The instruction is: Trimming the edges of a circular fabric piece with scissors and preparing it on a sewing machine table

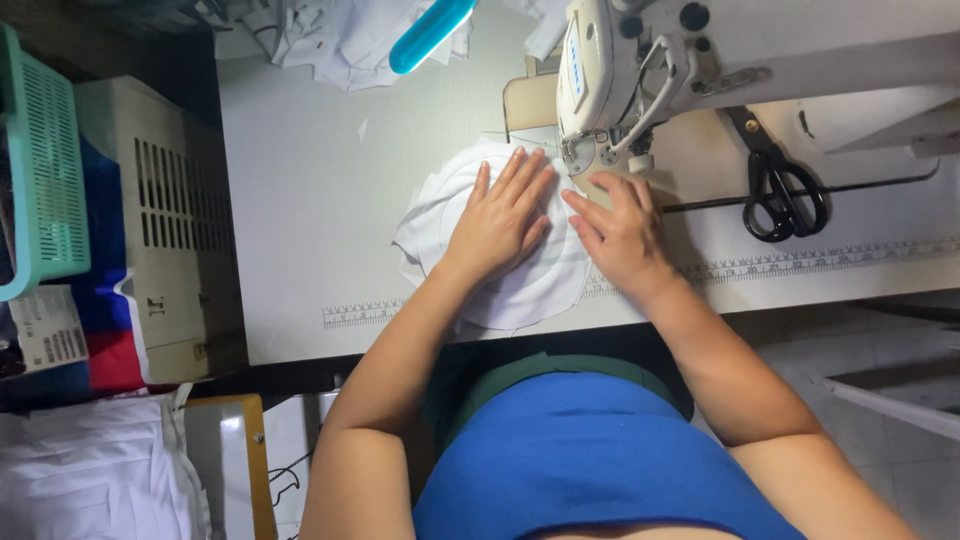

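Two bare hands are lying flat on a rounded piece of white fabric (520,285) near the middle of the frame, spread on a pale sewing table (320,220). The left hand (500,222) is resting palm down with its fingers stretched and slightly fanned, gripping nothing, only pressing the cloth against the table so that it is lying smooth. The right hand (620,235) is sitting just beside it, also open and flat, its fingertips reaching toward the needle area of the white sewing machine (640,70) in the upper centre; it seems to be steadying the cloth's edge there, though whether the needle is touching the fabric is hidden by the machine's head. Both hands are touching the fabric and almost touching each other.

Black scissors (780,185) are lying on the machine bed at the right of the frame, well apart from the hands. A printed ruler strip (800,262) is running along the table's near edge. A turquoise object (430,32) is resting on scraps of white cloth (330,35) at the top, and a green plastic basket (45,170) is standing at the far left.
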